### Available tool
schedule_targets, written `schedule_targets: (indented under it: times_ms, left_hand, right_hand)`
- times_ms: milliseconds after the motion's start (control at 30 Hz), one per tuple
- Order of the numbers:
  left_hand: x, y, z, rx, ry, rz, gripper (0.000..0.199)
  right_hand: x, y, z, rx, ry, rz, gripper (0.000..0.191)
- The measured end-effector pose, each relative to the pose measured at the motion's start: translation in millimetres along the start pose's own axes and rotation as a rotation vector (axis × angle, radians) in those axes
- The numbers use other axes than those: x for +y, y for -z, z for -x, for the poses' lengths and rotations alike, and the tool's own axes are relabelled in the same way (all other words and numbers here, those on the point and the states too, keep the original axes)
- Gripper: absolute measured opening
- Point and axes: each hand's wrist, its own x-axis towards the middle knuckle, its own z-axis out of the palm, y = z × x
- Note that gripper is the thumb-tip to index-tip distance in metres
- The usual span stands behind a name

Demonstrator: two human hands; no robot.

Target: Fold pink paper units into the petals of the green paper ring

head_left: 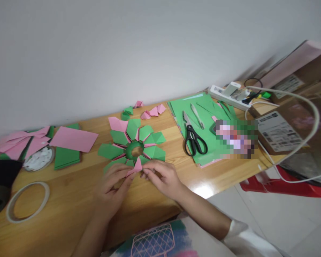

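Observation:
Between my two hands, at the front of the table, is a small folded pink paper piece. My left hand pinches it from the left between thumb and fingers. From the right, my right hand closes its thumb and fingers at the piece's right edge. Just beyond my fingers lies a ring of folded green and pink paper, shaped like a flower with an open middle. My hands cover part of its near side.
Black-handled scissors and a utility knife lie on green paper sheets. Folded pink pieces sit behind the ring. Leftward are a pink sheet, a tape roll and a round dish. A white cable loops at right.

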Motion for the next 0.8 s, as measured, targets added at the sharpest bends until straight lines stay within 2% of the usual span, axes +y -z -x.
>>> schedule_targets:
  times_ms: [300, 800]
  left_hand:
    - [3.1, -0.3, -3.4, -0.032, -0.013, 0.003, 0.020]
    - [3.7, -1.6, -5.1, -0.003, -0.041, 0.007, 0.020]
  right_hand:
    - [-0.6, 1.2, -0.2, -0.011, -0.003, 0.014, 0.015]
    - [-0.2, 0.2, -1.2, -0.001, 0.006, 0.030, 0.015]
